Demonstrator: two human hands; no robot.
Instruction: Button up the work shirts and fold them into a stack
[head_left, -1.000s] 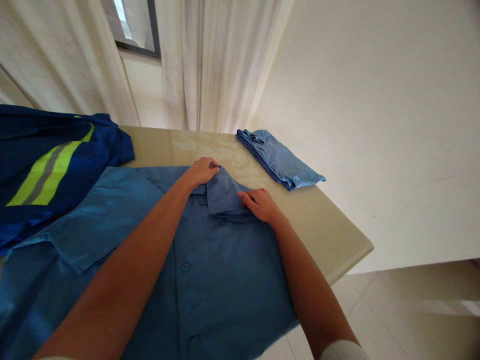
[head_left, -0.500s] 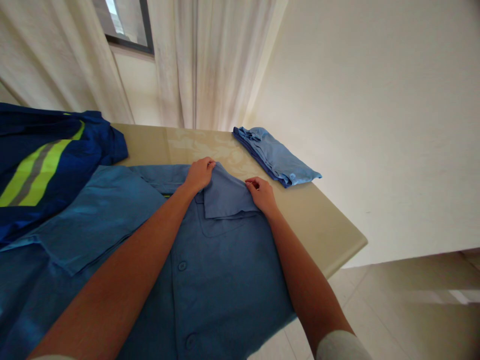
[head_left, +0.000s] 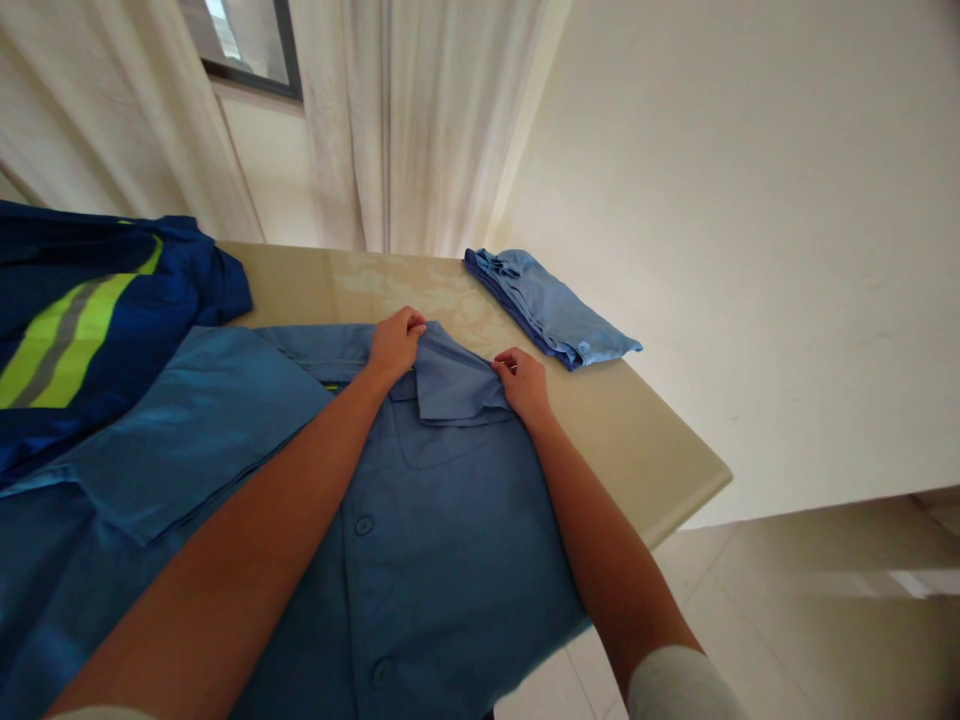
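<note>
A blue button-up work shirt (head_left: 442,540) lies spread over the table, its front with buttons and a chest pocket facing up. Its right-hand sleeve (head_left: 459,385) is folded inward over the pocket. My left hand (head_left: 397,343) pinches the upper edge of that folded sleeve near the collar. At the sleeve's outer fold, my right hand (head_left: 523,380) grips the cloth between thumb and fingers. The other sleeve (head_left: 225,420) rests folded across the shirt on the left, partly behind my left forearm. The shirt's lower part hangs past the near table edge.
A folded stack of blue garments (head_left: 551,310) sits at the table's back right, by the wall. A dark blue garment with yellow-and-grey reflective stripes (head_left: 67,330) lies at the left. The beige table (head_left: 637,440) ends in a corner at right. Curtains (head_left: 435,130) hang behind.
The folded sleeve's lower edge has drawn up slightly and shifted a little right, uncovering more of the pocket. Both hands keep their hold. The view has shifted slightly.
</note>
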